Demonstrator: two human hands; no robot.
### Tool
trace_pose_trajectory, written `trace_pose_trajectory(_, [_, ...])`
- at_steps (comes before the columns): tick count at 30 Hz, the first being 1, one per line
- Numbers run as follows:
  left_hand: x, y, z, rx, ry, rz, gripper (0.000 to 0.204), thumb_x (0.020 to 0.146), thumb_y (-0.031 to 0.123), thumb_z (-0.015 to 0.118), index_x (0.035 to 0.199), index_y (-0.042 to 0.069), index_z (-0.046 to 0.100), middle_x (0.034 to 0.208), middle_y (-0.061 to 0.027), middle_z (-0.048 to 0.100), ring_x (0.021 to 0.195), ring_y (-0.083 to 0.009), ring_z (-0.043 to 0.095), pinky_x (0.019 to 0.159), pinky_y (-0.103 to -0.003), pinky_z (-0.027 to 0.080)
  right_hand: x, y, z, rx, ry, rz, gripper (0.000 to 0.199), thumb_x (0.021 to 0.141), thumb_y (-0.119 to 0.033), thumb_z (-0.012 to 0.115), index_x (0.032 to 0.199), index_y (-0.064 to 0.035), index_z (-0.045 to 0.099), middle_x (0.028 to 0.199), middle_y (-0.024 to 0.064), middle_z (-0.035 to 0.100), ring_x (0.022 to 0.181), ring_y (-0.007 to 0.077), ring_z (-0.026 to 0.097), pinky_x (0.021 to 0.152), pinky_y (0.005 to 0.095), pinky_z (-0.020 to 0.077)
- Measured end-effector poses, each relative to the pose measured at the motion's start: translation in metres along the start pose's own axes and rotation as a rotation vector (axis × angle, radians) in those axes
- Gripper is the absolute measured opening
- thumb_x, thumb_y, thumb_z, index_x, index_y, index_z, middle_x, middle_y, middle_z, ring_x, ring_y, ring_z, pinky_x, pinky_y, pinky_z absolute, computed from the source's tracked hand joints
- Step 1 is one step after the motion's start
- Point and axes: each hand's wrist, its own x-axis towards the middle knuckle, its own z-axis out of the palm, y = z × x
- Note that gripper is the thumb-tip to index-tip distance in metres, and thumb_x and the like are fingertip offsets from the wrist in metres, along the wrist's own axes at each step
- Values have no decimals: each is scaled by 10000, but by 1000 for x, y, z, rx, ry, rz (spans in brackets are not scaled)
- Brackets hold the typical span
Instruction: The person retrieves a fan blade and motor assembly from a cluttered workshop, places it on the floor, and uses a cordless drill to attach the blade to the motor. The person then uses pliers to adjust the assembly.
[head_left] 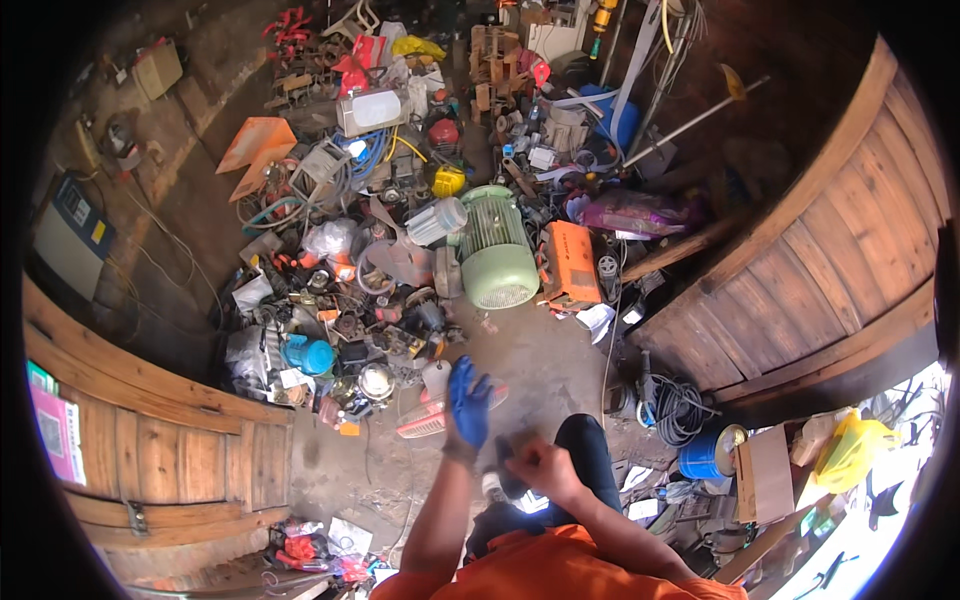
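My left hand (468,405) wears a blue glove and is raised over the floor, its fingers apart and with nothing in them. Below and beside it lies a long red-and-white slatted thing (424,421), partly covered by the glove. Close to my body is my bare right hand (542,468), its fingers curled in and somewhat blurred; whatever may be inside them is hidden. Farther ahead, a large green electric motor (502,262) lies on the floor, with a smaller grey motor (436,222) against its left side. An orange metal box (572,264) stands to its right.
Heaped machine parts surround a blue motor (309,355) on the left. Wooden door leaves stand on the left (180,455) and right (800,260). A black cable coil (681,410) and a blue can (706,455) are at right. Concrete floor (530,345) shows before the green motor.
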Motion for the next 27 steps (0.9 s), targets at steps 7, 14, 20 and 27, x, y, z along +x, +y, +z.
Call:
trace_pose_trajectory(7, [3,49,54,951,-283,-414,291,854,247,726,1024,13,690,811,-37,681,686,-143,629,647,-278,507,109,28,-56,430,134,175,234,834,-62,767,829,-47,534,710,-34,542,637,39,502,556,208,411])
trace_pose_trajectory(14, [101,-8,143,1433,-605,-232,404,792,320,748,1122,101,666,1102,-134,673,1013,-285,649,844,-381,512,222,74,-144,1026,-530,347,456,942,-207,669,1320,-2,517,1120,26,619,971,94,580,842,252,488])
trace_pose_trajectory(20, [176,-32,216,1488,-384,-406,413,825,296,708,1177,92,640,1055,-145,681,945,-305,674,841,-373,532,290,101,-206,806,-413,417,305,883,52,623,1187,34,626,1081,105,671,946,151,633,829,296,521])
trace_pose_trajectory(27, [218,-68,192,1079,-250,-322,321,954,207,570,1194,2,631,938,-123,697,868,-195,694,726,-352,550,363,95,-241,606,-190,95,195,881,29,617,1066,-31,609,826,63,636,696,154,619,633,296,518])
